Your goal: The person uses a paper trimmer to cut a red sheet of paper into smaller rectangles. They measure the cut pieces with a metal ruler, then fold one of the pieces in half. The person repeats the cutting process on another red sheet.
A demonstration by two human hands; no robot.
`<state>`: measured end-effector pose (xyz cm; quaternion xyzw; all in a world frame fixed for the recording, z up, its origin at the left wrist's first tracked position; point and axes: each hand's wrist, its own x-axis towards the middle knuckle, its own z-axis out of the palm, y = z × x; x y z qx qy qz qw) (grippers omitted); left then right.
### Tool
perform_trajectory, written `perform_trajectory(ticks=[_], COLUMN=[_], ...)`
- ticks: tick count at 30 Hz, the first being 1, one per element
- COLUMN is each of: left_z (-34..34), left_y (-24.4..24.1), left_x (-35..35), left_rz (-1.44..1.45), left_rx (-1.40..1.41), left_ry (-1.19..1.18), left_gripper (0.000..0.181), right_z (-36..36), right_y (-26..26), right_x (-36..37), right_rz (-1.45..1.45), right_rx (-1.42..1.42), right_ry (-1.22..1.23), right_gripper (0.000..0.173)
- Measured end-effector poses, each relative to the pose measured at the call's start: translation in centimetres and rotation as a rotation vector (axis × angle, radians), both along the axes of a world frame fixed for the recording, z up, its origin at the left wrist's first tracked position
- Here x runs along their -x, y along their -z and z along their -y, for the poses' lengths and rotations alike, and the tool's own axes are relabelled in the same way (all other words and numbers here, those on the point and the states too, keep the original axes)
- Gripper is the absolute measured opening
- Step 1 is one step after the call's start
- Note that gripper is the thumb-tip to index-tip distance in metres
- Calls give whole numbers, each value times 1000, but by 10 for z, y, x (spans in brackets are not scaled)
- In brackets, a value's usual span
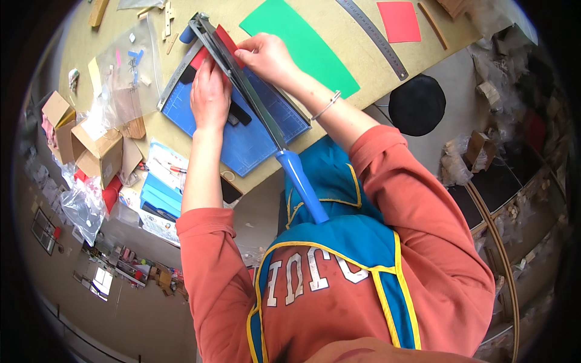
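A paper cutter with a blue gridded bed (254, 145) lies at a slant on the table. Its long dark blade arm (254, 102) looks raised, and the blue handle (302, 186) points towards my chest. My left hand (211, 97) lies on the bed left of the blade, its fingers over a red sheet (198, 58) at the far end. Across the blade, my right hand (268, 59) pinches the edge of red sheet material standing beside the arm. The left fingertips are partly hidden by the blade arm. A black bar-shaped piece (239, 112) sits on the bed near my left wrist.
A green sheet (295, 45), a steel ruler (376, 41) and a red rectangle (399, 22) lie to the right. Leftward are a clear plastic bag (131, 77), an open cardboard box (100, 149) and a blue case (161, 195). A black round stool (416, 104) stands beyond the table edge.
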<state>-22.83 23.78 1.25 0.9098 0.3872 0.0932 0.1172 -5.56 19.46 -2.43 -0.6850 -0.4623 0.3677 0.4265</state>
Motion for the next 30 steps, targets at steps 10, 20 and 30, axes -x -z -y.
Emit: perform_trajectory(ticks=[10,20,30], left_z=[3,3,3], left_y=[6,7,16], left_x=[2,7,14], left_rz=[-48,166,115], left_rx=[6,9,-53], left_ry=[-28,-72,-70], left_gripper=[42,99,62], right_z=[17,165,195], right_y=[3,-110,-90], right_x=[3,-4,37], right_rz=[-36,-122,-163], right_rx=[126,-23,-121], right_ry=[295,100,49], right_gripper=[31,18,37])
